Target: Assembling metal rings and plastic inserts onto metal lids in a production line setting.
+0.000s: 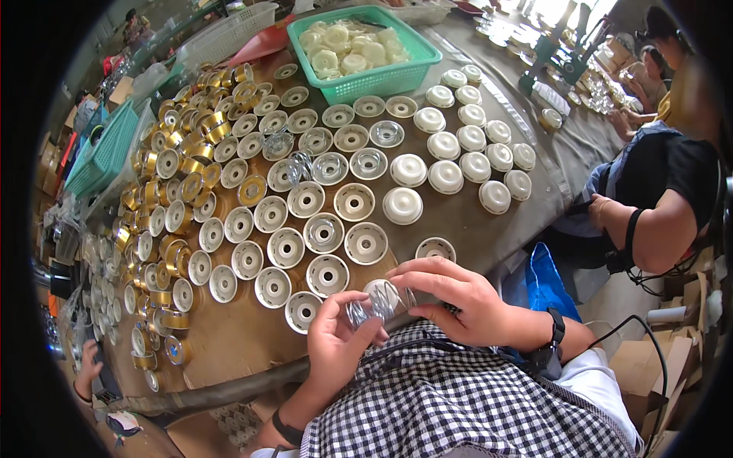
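Observation:
Close to my body, over the table's near edge, both my hands are closed on shiny metal coil springs. My left hand pinches the left end of the coils between thumb and fingers. My right hand grips their right end with its fingertips. A round whitish part shows behind the coils; whether it is held or lies on the table I cannot tell. Just beyond my hands lie rows of cream round cups with a central hole. Some cups farther back hold metal springs.
Gold-rimmed cups pile up at left. White domed caps stand in rows at right. A green basket of translucent parts sits at the back. Co-workers sit at right near a green hand press; another person's hand shows at far left.

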`<state>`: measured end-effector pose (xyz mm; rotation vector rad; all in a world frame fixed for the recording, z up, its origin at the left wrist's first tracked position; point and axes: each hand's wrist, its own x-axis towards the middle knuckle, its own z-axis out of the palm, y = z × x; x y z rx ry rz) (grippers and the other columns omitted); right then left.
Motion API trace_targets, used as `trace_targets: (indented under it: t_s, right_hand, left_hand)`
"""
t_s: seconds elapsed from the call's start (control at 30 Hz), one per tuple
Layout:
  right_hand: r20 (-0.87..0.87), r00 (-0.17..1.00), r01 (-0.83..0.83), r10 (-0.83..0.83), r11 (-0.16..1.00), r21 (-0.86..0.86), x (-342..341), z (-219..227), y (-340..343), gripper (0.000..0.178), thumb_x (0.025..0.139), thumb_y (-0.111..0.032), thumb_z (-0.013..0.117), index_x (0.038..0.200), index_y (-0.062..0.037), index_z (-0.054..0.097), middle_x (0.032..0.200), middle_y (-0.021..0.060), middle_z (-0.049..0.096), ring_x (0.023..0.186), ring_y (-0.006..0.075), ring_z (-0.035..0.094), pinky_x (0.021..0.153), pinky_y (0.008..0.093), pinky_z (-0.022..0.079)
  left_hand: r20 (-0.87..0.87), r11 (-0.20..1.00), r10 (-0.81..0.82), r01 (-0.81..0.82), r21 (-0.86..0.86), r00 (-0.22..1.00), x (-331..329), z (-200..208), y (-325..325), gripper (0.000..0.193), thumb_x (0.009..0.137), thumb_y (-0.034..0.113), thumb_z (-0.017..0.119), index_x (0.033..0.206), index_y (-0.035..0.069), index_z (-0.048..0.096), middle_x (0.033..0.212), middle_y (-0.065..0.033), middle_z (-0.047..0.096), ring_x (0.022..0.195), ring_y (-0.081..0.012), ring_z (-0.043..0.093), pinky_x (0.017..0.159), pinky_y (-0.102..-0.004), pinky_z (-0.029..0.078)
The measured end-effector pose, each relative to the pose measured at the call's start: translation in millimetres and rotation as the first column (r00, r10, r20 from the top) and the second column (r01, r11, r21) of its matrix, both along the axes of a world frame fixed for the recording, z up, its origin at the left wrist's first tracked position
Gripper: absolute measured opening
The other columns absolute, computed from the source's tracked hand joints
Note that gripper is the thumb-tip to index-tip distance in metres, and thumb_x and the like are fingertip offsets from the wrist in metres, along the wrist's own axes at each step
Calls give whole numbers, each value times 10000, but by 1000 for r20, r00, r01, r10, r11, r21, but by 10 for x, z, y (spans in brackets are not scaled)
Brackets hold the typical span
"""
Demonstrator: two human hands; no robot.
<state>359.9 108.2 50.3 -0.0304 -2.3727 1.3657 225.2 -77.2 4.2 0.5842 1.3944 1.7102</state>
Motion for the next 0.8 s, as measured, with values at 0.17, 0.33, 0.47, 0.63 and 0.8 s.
trace_targets:
  t_s: [0.17,0.33,0.47,0.63,0.8]
  right_hand:
    - [-150,988,5,39,960,279,-24,-13,-17,508,816,3,731,1302,27,584,1281,160,603,1099,327,643,896,411,560]
    - [-164,986,27,28,946,323,-39,-34,1,526,775,-8,732,1281,35,596,1277,174,601,1103,326,638,895,414,563]
    - [-210,976,46,52,899,436,-53,-114,31,498,772,-7,700,1260,40,612,1288,168,595,1111,311,638,855,384,592]
    - [-219,970,29,107,840,542,-17,-105,60,485,777,-47,667,1249,53,618,1294,165,589,1122,305,635,822,356,608]
    - [-253,956,23,151,818,575,-19,11,-11,422,784,-75,670,1187,51,663,1295,157,589,1125,300,636,834,351,609]
  left_hand:
    - [280,996,-62,78,-45,958,-32,13,-23,373,994,266,657,1196,-27,548,883,-123,679,654,-188,663,538,-260,522]
    - [428,970,-155,220,-107,890,-84,53,-52,482,1036,460,531,1108,-11,603,778,-108,666,539,-146,581,445,-240,418]
    - [502,925,-218,341,-166,837,-85,244,-66,475,1039,479,480,1004,23,607,711,-94,634,513,-121,528,437,-223,369]
    - [599,910,-247,395,-125,761,-110,132,-113,466,1049,465,406,955,44,581,640,-75,568,463,-122,433,399,-222,290]
    - [655,939,-243,342,-25,715,-123,62,-119,390,1060,412,428,949,62,560,642,-73,538,473,-105,420,416,-221,307]
